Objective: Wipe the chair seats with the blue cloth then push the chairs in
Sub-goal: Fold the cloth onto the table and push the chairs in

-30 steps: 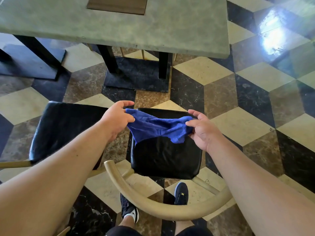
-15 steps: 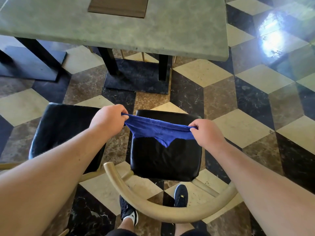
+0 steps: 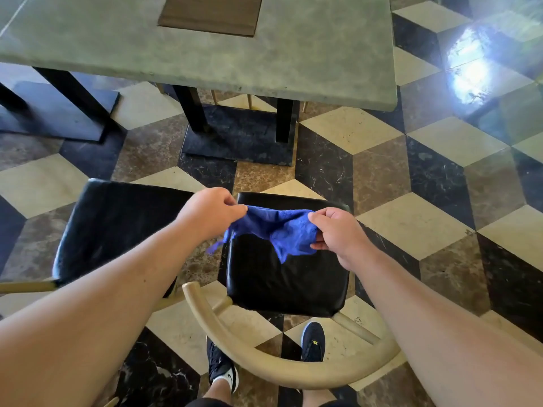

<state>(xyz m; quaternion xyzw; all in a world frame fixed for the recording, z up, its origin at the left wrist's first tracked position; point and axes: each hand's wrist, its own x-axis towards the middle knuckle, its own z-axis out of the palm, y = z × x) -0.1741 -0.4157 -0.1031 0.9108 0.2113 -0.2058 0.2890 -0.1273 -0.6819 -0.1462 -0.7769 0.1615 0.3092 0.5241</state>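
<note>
Checkered marble floor (image 3: pixel 382 171), green table (image 3: pixel 264 69) at the far side. Left chair seat (image 3: pixel 117 224) sits pulled out, untouched by the cloth. Left hand (image 3: pixel 210 212) pinches one corner of the blue cloth (image 3: pixel 282 230); right hand (image 3: pixel 338 233) pinches the other end, so the cloth hangs slack between both hands, just above the right chair seat (image 3: pixel 288 277). Likely being spread or folded into a wiping pad before going down. Curved wooden backrest (image 3: pixel 293 374) is nearest; both chairs stand clear of the table, not pushed in.
</note>
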